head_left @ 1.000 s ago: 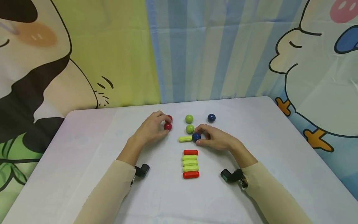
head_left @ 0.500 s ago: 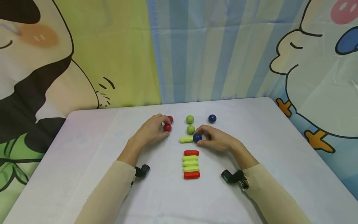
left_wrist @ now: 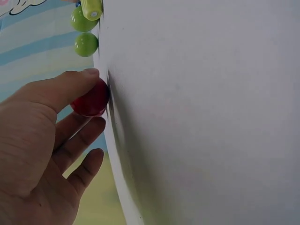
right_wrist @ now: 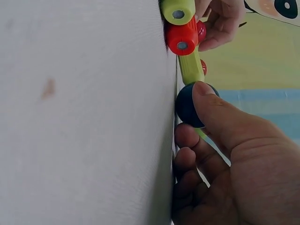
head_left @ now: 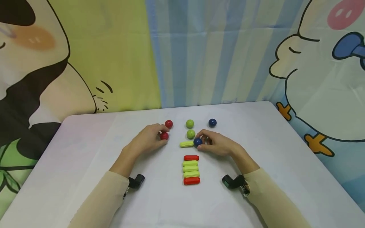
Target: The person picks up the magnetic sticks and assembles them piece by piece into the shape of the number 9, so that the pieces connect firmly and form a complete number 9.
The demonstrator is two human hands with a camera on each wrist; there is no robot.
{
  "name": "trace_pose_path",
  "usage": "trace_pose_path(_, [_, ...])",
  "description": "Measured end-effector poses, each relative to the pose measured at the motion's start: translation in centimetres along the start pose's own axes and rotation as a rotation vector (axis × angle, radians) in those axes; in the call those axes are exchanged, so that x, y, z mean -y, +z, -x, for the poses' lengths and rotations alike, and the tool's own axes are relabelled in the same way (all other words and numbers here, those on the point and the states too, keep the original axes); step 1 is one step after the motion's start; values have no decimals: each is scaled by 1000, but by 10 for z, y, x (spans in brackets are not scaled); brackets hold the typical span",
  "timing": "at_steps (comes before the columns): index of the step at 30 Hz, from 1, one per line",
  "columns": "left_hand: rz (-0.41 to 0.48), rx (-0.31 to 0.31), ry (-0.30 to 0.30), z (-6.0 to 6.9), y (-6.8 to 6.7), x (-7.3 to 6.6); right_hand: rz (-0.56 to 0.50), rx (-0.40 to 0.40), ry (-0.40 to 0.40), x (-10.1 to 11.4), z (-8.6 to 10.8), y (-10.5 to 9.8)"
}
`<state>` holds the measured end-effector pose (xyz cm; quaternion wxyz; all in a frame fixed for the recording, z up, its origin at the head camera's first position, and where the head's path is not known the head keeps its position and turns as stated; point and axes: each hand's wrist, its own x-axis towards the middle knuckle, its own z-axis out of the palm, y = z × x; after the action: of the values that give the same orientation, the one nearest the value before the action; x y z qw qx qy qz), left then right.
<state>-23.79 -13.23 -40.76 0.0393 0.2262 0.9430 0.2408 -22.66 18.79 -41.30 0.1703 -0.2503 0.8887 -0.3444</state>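
Observation:
My left hand (head_left: 148,138) pinches a shiny red ball (head_left: 164,136) between thumb and fingers; the left wrist view shows this red ball (left_wrist: 90,100) low by the white surface. A second red ball (head_left: 169,124) lies just beyond it. On the other side, my right hand (head_left: 218,142) pinches a dark blue ball (head_left: 198,142). That ball meets one end of a yellow-green rod (head_left: 186,144). In the right wrist view, the thumb lies over the blue ball (right_wrist: 188,105), with the yellow-green rod (right_wrist: 191,68) right behind it.
Two green balls (head_left: 190,134) and another blue ball (head_left: 212,123) sit farther back. Nearer the person, several yellow-green rods (head_left: 190,168) lie stacked between two red rods (head_left: 191,180). All rest on a white table (head_left: 159,202) before a cartoon-print cloth (head_left: 194,63).
My left hand has drawn its red ball a little left and nearer the person, away from the other red ball. The right hand stays at the blue ball. The head view has shifted slightly.

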Motion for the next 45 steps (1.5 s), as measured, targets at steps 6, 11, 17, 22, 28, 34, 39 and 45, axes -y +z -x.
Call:
trace_pose_path(6, [49,23,9,6,1,-6,-17,-16,20,1,3,-1])
trace_pose_path(11, [40,24,-11,9,3,-8,-14,-12,0,-1,1,0])
trace_pose_path(17, [63,46,-23,11,6,-11,-23,-8,12,0,0,1])
trace_pose_path(22, [70,65,-31,10,10,-17,-15,-8,29,0,0,2])
trace_pose_path(28, [66,69,-24,9,14,-22,-26,-12,10,0,0,2])
trace_pose_path(34, [65,66,-20,9,16,-26,-23,-13,11,2,2,2])
trace_pose_path(39, [58,57,-23,8,18,-26,-26,-11,24,4,2,3])
trace_pose_path(45, [51,56,-32,6,20,-26,-34,-7,19,3,1,2])
